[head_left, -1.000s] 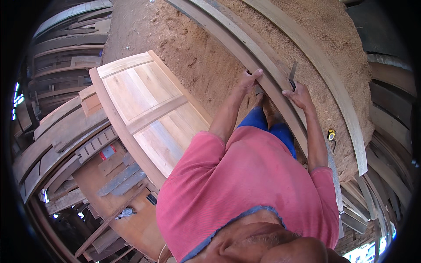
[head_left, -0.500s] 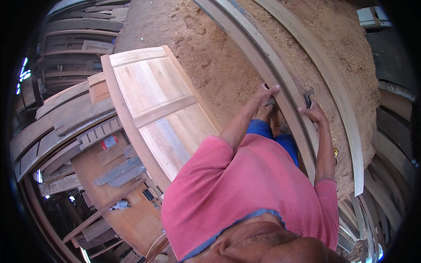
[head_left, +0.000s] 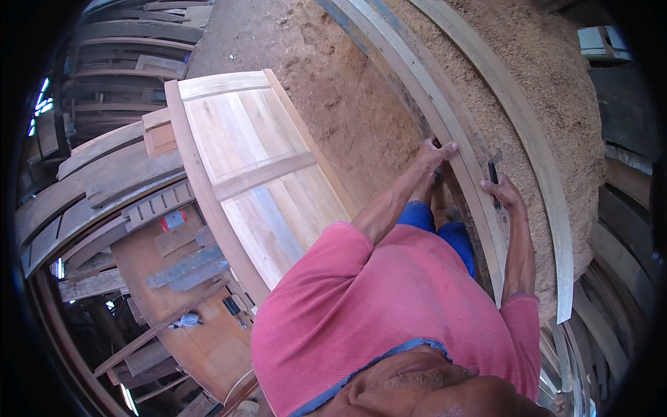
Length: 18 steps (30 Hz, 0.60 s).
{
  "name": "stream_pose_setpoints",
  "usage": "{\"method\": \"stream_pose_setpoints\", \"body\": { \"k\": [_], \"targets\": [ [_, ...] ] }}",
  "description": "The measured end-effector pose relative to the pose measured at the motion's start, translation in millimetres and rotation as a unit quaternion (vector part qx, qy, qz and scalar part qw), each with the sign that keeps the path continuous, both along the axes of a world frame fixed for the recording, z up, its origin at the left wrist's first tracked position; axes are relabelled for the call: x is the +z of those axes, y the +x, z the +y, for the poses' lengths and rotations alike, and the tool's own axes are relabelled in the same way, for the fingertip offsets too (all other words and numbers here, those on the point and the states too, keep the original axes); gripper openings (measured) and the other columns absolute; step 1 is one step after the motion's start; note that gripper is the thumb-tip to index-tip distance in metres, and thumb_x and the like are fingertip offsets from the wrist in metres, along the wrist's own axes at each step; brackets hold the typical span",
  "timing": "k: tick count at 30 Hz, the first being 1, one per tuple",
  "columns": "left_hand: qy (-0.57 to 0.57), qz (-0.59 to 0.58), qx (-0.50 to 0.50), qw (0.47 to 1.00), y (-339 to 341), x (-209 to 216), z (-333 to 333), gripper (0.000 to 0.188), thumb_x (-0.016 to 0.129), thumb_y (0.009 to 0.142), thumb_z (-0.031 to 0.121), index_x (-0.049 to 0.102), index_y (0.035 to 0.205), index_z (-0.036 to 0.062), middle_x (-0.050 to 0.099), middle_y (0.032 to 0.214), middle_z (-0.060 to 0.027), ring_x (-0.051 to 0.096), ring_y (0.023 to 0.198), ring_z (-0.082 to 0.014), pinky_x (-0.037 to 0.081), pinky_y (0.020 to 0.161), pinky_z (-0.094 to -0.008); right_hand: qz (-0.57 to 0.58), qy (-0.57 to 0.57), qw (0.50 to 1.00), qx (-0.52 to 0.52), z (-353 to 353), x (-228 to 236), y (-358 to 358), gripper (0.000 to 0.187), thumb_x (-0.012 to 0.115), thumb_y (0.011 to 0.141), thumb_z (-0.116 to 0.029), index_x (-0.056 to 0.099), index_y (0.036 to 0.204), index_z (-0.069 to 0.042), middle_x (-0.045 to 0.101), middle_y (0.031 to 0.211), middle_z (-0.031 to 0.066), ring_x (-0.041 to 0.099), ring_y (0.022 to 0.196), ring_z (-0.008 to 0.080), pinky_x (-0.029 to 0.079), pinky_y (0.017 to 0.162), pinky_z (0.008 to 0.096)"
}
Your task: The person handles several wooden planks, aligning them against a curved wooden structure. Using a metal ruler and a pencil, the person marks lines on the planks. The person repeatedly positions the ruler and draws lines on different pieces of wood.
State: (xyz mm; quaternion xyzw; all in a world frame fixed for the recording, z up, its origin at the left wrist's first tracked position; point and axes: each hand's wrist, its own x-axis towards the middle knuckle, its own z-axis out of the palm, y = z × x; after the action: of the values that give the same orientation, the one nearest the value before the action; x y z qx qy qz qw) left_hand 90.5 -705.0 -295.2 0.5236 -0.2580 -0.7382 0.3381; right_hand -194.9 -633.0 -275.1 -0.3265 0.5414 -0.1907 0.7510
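A long, narrow wooden board [head_left: 467, 163] runs from the far edge down past my right side. My left hand [head_left: 435, 154] is closed on its left edge, with the thumb over the top face and the fingers partly hidden beneath. At the board's right edge, my right hand [head_left: 505, 192] grips a small black-handled tool [head_left: 494, 176] with a short grey metal part at its far end. The tool's exact kind is too small to make out. Further right lies another long, pale board [head_left: 533, 132], apart from my right hand.
A pale wooden panel door [head_left: 271, 160] lies to my left. Beyond it, a worktop [head_left: 215, 340] carries offcuts and small items. Stacked timber [head_left: 132, 170] fills the left side; more boards [head_left: 622, 236] stand at the right. Sawdust [head_left: 556, 83] covers the ground.
The long board appears turned slightly, showing more of its pale top face. Both hands sit slightly lower in view, and the tool's black handle shows more plainly. The whole view has shifted a little.
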Motion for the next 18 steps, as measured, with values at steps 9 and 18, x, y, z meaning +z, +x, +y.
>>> {"method": "stream_pose_setpoints", "body": {
  "k": [9, 18],
  "targets": [
    [0.031, -0.075, -0.010, 0.997, -6, -2, -3, 0.085, 0.092, 0.087, 0.034, 0.048, 0.151, -0.0020, 0.068, 0.135, -0.0178, 0.071, 0.119, -0.0295, 0.059, 0.101, -0.0474, 0.178, -0.018, 0.983, 0.049, 4, -20, -7, 0.066, 0.068, 0.098, -0.058, 0.074, 0.123, 0.003, 0.076, 0.108, 0.0127, 0.070, 0.101, 0.0246, 0.052, 0.095, 0.0399],
    [0.107, -0.018, -0.148, 0.983, -46, 30, 78, 0.075, 0.087, 0.093, 0.025, 0.047, 0.151, -0.0026, 0.065, 0.139, -0.0207, 0.067, 0.128, -0.0340, 0.056, 0.108, -0.0542, 0.261, -0.001, 0.964, 0.052, -9, -35, 0, 0.047, 0.072, 0.097, -0.050, 0.079, 0.100, -0.003, 0.068, 0.080, 0.0026, 0.061, 0.075, 0.0161, 0.048, 0.070, 0.0357]
  ]
}}
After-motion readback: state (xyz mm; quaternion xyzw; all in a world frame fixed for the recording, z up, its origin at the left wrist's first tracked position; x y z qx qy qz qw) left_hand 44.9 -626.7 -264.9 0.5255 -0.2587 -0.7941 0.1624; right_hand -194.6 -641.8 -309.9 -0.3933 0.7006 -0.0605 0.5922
